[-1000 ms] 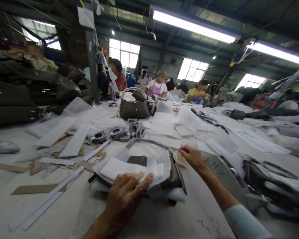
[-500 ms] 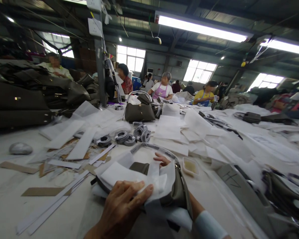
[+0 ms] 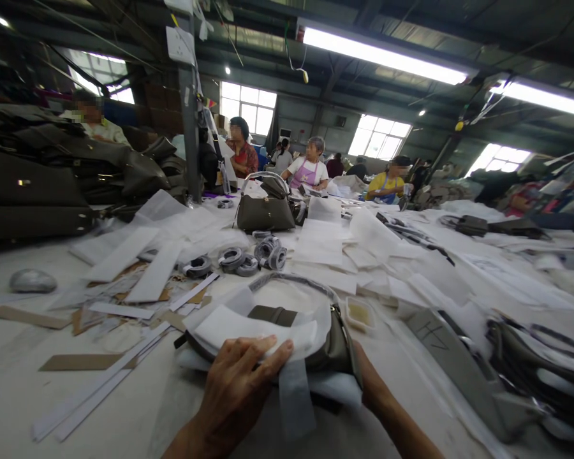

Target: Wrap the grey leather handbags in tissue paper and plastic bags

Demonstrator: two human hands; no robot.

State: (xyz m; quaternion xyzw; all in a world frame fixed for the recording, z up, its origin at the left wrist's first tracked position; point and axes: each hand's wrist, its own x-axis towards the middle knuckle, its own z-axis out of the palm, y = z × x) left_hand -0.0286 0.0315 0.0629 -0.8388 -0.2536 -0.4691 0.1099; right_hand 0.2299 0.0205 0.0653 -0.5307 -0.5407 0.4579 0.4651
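A dark olive handbag [image 3: 337, 347] lies on the table in front of me, its wrapped handle [image 3: 299, 278] arching away from me. White padding sheets [image 3: 229, 325] cover its near side. My left hand [image 3: 243, 376] presses on these sheets, with thumb and fingertips close together over them. A translucent strip [image 3: 296, 398] hangs from the bag's near edge. Against the bag's right side is my right hand [image 3: 365, 366]; its fingers are hidden behind the bag.
Wrapped rolls [image 3: 270, 252] and another handbag [image 3: 265, 212] stand beyond. Paper and card strips [image 3: 83, 362] litter the left. A small plastic tub [image 3: 358, 314] is close on the right, near a grey marked panel [image 3: 440, 341]. Bags [image 3: 29, 185] are piled far left; several people sit behind.
My right hand has drawn back from inside the handle loop to the bag's right side. The translucent strip now hangs over the near edge. My left hand stays on the sheets.
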